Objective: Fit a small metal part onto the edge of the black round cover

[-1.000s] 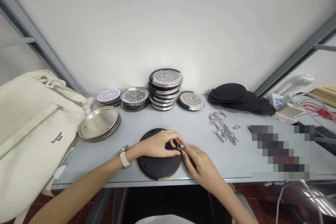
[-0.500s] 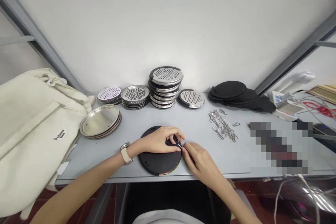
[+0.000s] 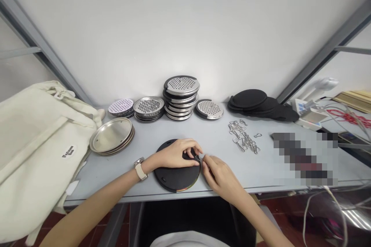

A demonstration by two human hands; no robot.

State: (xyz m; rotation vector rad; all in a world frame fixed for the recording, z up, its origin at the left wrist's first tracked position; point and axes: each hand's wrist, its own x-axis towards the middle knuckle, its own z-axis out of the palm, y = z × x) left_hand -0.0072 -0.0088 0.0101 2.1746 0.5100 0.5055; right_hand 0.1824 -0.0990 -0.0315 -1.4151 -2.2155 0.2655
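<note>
Little has changed, so the fiddling continues: lower centre, the left hand (image 3: 176,154) still pinches a small silver metal clip (image 3: 197,158) at the flat round black disc's (image 3: 178,178) rim; the right hand's (image 3: 222,176) hold I can't tell.

grey table (image 3: 216,135) carries black disc (image 3: 179,177), graters (image 3: 149,106), clips (image 3: 245,142)

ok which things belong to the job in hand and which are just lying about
Job, apparently: black disc under left hand; small metal piece; loose clips; perforated discs; plain metal discs; black disc pile.
Just lying about, likely: cream bag; red cord.
</note>
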